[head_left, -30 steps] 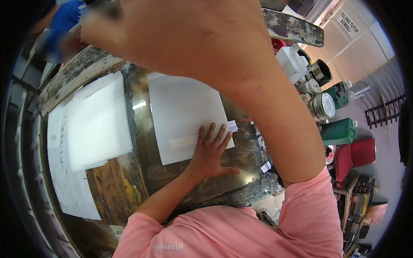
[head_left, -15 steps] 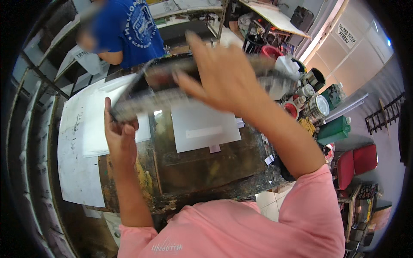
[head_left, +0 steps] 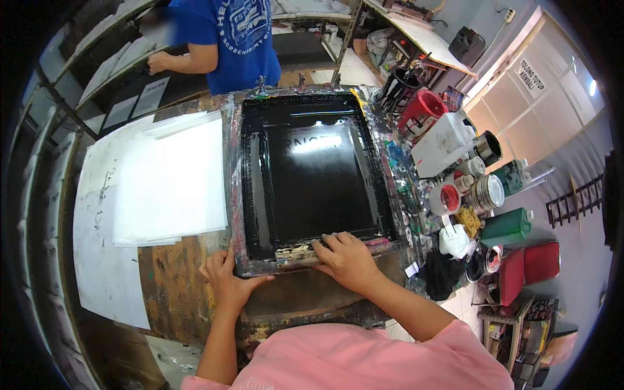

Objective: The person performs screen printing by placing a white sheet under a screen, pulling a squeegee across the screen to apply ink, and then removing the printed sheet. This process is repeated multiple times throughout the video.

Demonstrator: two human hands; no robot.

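Note:
A screen-printing frame (head_left: 380,188) lies flat on the worktable, its mesh coated in glossy black ink. At its near rail my right hand (head_left: 351,263) curls its fingers over the edge, thumb below, beside a paint-smeared wooden strip (head_left: 296,252); whether that strip is separate from the rail I cannot tell. My left hand (head_left: 231,283) rests at the near left corner, thumb stretched along the front and fingers spread by the side rail. Whatever lies under the frame is hidden.
White sheets (head_left: 172,182) are stacked on the left. Along the right stand a white jug (head_left: 442,146), a red container (head_left: 421,110), a green bottle (head_left: 507,226) and several tins. Across the table a person in a blue shirt (head_left: 240,45) reaches toward a shelf.
The frame, raised and tilted before, now lies flat and covers the white sheet on the table. My right hand has come down to its near rail; my left hand has lowered to the corner.

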